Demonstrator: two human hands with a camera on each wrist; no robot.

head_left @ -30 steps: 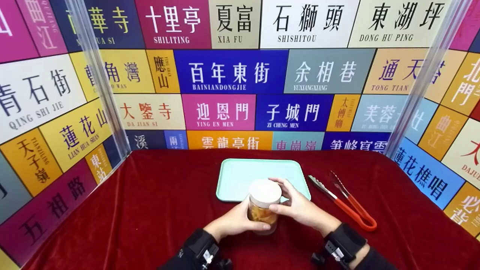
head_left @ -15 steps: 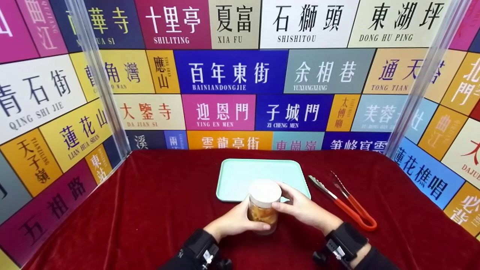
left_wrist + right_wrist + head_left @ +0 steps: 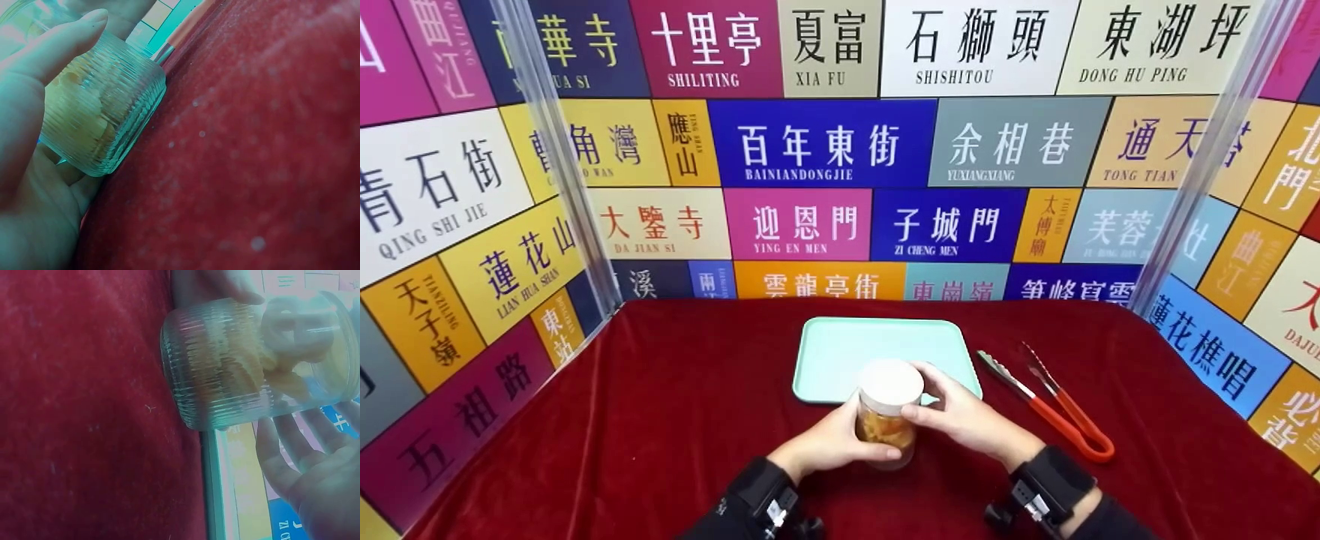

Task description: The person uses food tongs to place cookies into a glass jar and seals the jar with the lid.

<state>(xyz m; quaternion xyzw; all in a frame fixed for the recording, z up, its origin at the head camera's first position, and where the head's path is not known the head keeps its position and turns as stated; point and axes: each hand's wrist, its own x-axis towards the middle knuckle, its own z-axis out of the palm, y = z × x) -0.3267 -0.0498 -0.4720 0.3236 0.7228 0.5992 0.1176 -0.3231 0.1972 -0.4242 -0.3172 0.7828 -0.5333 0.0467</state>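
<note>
A ribbed clear glass jar (image 3: 883,429) with yellowish, chip-like pieces inside stands upright on the red cloth in the head view. Its round whitish lid (image 3: 891,384) sits on top. My left hand (image 3: 831,442) grips the jar's body from the left, thumb across the front. From the right, my right hand (image 3: 960,414) holds the lid, thumb at its near edge and fingers round the far side. In the left wrist view the thumb (image 3: 67,45) lies along the ribbed glass. The right wrist view shows the right fingers (image 3: 270,444) beside the jar's upper part.
Behind the jar lies a mint-green tray (image 3: 840,345). To its right are metal tongs with red-orange handles (image 3: 1065,420), their arms spread. Red velvet cloth (image 3: 675,420) covers the table, and sign-printed panels (image 3: 825,142) enclose the back and sides.
The right hand's fingers have drawn back round the lid's far edge toward the right and the thumb has shifted slightly. The left hand and jar stay in place.
</note>
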